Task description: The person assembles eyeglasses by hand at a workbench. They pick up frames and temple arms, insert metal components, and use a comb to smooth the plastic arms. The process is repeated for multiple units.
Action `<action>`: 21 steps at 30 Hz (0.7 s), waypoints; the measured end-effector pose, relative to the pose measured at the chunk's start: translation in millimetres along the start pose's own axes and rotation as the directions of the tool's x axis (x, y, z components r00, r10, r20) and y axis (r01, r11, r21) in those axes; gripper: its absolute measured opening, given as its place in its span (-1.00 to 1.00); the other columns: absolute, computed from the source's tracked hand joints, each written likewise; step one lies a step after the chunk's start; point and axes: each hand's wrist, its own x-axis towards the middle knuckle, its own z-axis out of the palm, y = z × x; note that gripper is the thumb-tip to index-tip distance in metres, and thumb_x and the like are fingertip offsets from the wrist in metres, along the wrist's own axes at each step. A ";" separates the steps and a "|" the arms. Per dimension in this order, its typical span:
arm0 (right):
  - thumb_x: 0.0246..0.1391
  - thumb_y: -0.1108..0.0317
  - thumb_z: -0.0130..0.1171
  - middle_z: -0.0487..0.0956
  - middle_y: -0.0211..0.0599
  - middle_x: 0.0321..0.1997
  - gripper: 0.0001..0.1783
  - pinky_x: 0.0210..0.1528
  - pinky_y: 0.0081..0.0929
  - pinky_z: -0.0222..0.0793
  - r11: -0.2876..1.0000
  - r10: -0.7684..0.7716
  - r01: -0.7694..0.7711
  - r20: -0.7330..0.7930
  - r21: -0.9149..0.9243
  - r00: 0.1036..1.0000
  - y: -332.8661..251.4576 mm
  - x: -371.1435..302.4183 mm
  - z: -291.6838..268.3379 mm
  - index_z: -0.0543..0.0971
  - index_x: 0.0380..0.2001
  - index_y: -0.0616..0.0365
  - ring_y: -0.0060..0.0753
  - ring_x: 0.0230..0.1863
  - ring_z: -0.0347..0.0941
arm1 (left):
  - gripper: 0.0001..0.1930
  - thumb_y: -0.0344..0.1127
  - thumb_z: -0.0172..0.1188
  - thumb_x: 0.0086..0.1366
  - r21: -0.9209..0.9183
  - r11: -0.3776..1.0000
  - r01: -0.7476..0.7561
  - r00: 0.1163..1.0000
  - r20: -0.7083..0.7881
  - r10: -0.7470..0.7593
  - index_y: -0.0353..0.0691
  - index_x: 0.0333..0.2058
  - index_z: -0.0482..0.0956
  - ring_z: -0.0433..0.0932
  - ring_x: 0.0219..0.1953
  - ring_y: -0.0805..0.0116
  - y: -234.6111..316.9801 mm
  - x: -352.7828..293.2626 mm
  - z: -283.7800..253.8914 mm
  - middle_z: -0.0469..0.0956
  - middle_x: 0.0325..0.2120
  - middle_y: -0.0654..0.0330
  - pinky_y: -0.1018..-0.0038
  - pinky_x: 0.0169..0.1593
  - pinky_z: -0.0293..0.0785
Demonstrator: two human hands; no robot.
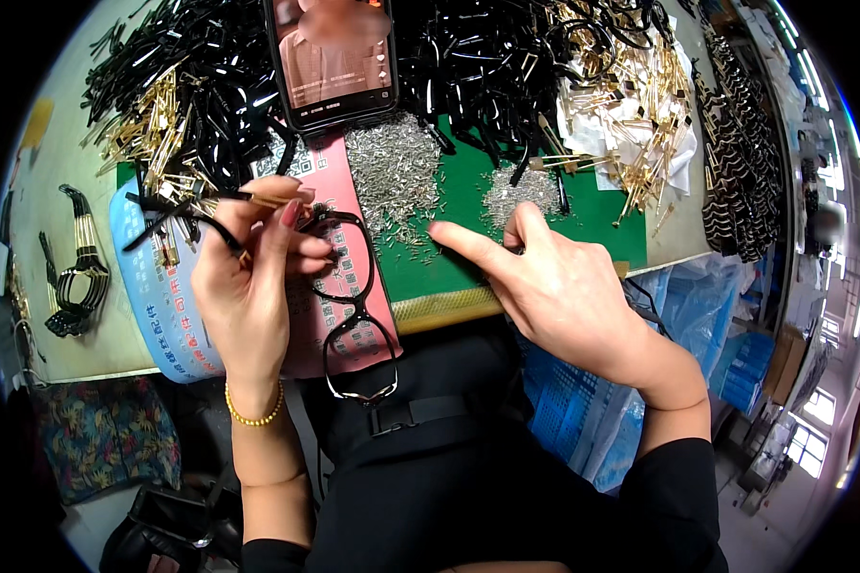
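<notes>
My left hand [258, 272], a yellow beaded bracelet at its wrist, pinches a black eyeglass frame [361, 310] by its upper end. The frame's rims hang down past the table's front edge, and dark temple arms [186, 215] stick out left of the fingers. Over the green mat [468, 272], my right hand [564, 286] has its index finger stretched out, the tip beside a heap of tiny silver screws [392, 177]. Its other fingers are bent under, and the thumb and palm are hidden. A smaller pile of silver pieces [521, 194] lies just beyond that hand.
A phone [333, 67] stands at the back amid heaped black temple arms [468, 86]. Gold metal parts [635, 124] lie on white paper at right; more gold parts [158, 134] are at left. A finished-looking frame [81, 277] rests far left. Blue plastic bags [683, 306] hang right.
</notes>
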 end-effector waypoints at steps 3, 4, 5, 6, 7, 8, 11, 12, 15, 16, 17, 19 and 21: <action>0.11 0.40 0.21 0.39 -0.26 -0.30 -0.28 -0.56 -0.31 0.45 0.999 -0.023 0.023 0.018 -0.039 1.000 -4.3 1.7 -1.8 0.43 0.36 -0.39 -0.25 -0.53 0.50 | -0.89 -0.51 0.08 0.50 0.057 0.995 0.087 0.993 0.077 -0.091 -0.45 -0.11 0.48 0.66 -0.39 0.51 4.8 2.8 -1.2 0.61 -0.12 0.09 0.63 -0.36 0.64; 0.10 0.41 0.21 0.39 -0.26 -0.31 -0.25 -0.57 -0.33 0.45 0.999 -0.034 0.034 0.015 -0.012 0.999 -2.7 1.2 -3.2 0.42 0.37 -0.41 -0.26 -0.53 0.50 | -0.91 -0.52 0.10 0.48 0.089 0.982 0.168 0.980 0.088 -0.176 -0.41 -0.11 0.49 0.65 -0.41 0.52 7.7 -2.1 -1.3 0.63 -0.17 0.13 0.64 -0.37 0.62; 0.08 0.42 0.21 0.39 -0.26 -0.32 -0.22 -0.57 -0.34 0.45 0.999 -0.045 0.045 0.011 0.015 0.999 -2.6 1.6 -4.6 0.41 0.38 -0.43 -0.27 -0.53 0.50 | -0.92 -0.53 0.10 0.47 0.129 0.978 0.165 0.974 0.132 -0.182 -0.39 -0.12 0.51 0.66 -0.42 0.54 11.4 -8.0 0.4 0.65 -0.22 0.17 0.64 -0.38 0.62; 0.05 0.44 0.20 0.41 -0.22 -0.30 -0.22 -0.57 -0.34 0.46 0.994 -0.089 0.087 0.026 0.059 0.996 -5.5 3.0 -8.9 0.42 0.37 -0.39 -0.26 -0.50 0.52 | -0.92 -0.53 0.11 0.47 0.150 0.974 0.167 0.968 0.162 -0.191 -0.39 -0.12 0.52 0.66 -0.41 0.54 12.9 -14.5 0.6 0.66 -0.24 0.19 0.64 -0.38 0.62; 0.02 0.45 0.19 0.43 -0.18 -0.27 -0.22 -0.58 -0.35 0.47 0.986 -0.130 0.125 0.041 0.108 0.991 -10.9 2.2 -14.8 0.43 0.36 -0.36 -0.25 -0.48 0.55 | -0.91 -0.53 0.11 0.47 0.173 0.970 0.173 0.959 0.195 -0.206 -0.38 -0.12 0.53 0.67 -0.41 0.54 12.4 -20.9 0.1 0.67 -0.26 0.20 0.64 -0.38 0.62; -0.01 0.47 0.18 0.45 -0.14 -0.25 -0.22 -0.58 -0.35 0.48 0.974 -0.171 0.161 0.054 0.158 0.984 -14.6 2.1 -17.4 0.44 0.35 -0.32 -0.24 -0.46 0.58 | -0.91 -0.51 0.11 0.47 0.172 0.970 0.174 0.961 0.187 -0.206 -0.38 -0.11 0.54 0.68 -0.39 0.54 9.7 -24.0 -0.7 0.68 -0.25 0.20 0.64 -0.38 0.62; 0.04 0.43 0.21 0.40 -0.27 -0.34 -0.25 -0.55 -0.35 0.45 0.961 -0.230 0.201 0.147 0.190 0.962 -19.2 13.5 -12.3 0.45 0.34 -0.38 -0.26 -0.42 0.53 | -0.91 -0.51 0.10 0.48 0.188 0.973 0.132 0.968 0.188 -0.167 -0.37 -0.12 0.54 0.68 -0.38 0.55 13.6 -22.9 1.4 0.68 -0.23 0.20 0.64 -0.39 0.62; 0.03 0.43 0.21 0.40 -0.28 -0.35 -0.27 -0.54 -0.34 0.45 0.960 -0.233 0.201 0.158 0.194 0.960 -19.6 16.2 -10.4 0.48 0.31 -0.35 -0.24 -0.39 0.55 | -0.91 -0.51 0.09 0.48 0.164 0.977 0.139 0.968 0.186 -0.169 -0.37 -0.11 0.54 0.68 -0.38 0.54 13.6 -23.1 0.7 0.68 -0.22 0.20 0.64 -0.39 0.62; 0.02 0.43 0.21 0.40 -0.27 -0.35 -0.29 -0.55 -0.34 0.46 0.964 -0.242 0.222 0.140 0.146 0.960 -17.3 20.0 -6.7 0.49 0.29 -0.34 -0.24 -0.39 0.55 | -0.90 -0.52 0.09 0.47 0.138 0.983 0.123 0.968 0.201 -0.149 -0.36 -0.10 0.54 0.68 -0.39 0.54 9.5 -23.2 -0.4 0.69 -0.21 0.20 0.64 -0.39 0.62; 0.02 0.43 0.21 0.40 -0.27 -0.35 -0.29 -0.55 -0.33 0.46 0.965 -0.239 0.218 0.146 0.147 0.960 -17.5 20.6 -6.7 0.49 0.28 -0.33 -0.25 -0.39 0.55 | -0.90 -0.53 0.09 0.47 0.173 0.981 0.087 0.967 0.221 -0.124 -0.36 -0.10 0.54 0.68 -0.39 0.53 7.8 -22.6 -0.7 0.69 -0.21 0.19 0.64 -0.39 0.62; 0.02 0.44 0.21 0.40 -0.27 -0.36 -0.30 -0.55 -0.33 0.46 0.966 -0.235 0.213 0.152 0.148 0.960 -17.9 21.1 -7.5 0.50 0.28 -0.33 -0.25 -0.40 0.55 | -0.89 -0.53 0.09 0.46 0.206 0.977 0.050 0.965 0.243 -0.100 -0.35 -0.10 0.54 0.69 -0.39 0.53 6.3 -22.6 -0.9 0.69 -0.21 0.19 0.64 -0.39 0.62; 0.01 0.44 0.21 0.40 -0.27 -0.36 -0.30 -0.55 -0.33 0.47 0.966 -0.232 0.209 0.150 0.154 0.961 -18.1 21.7 -7.7 0.50 0.27 -0.32 -0.25 -0.40 0.56 | -0.89 -0.55 0.09 0.45 0.235 0.972 0.004 0.967 0.247 -0.063 -0.34 -0.11 0.55 0.69 -0.39 0.52 6.2 -23.5 -0.2 0.69 -0.22 0.19 0.63 -0.41 0.63; 0.01 0.44 0.22 0.40 -0.28 -0.37 -0.30 -0.55 -0.33 0.47 0.964 -0.233 0.210 0.135 0.165 0.963 -17.7 22.2 -7.2 0.51 0.27 -0.32 -0.25 -0.41 0.56 | -0.89 -0.56 0.09 0.45 0.296 0.955 -0.012 0.965 0.252 -0.066 -0.34 -0.12 0.55 0.70 -0.40 0.52 9.7 -24.3 1.2 0.69 -0.22 0.18 0.62 -0.41 0.63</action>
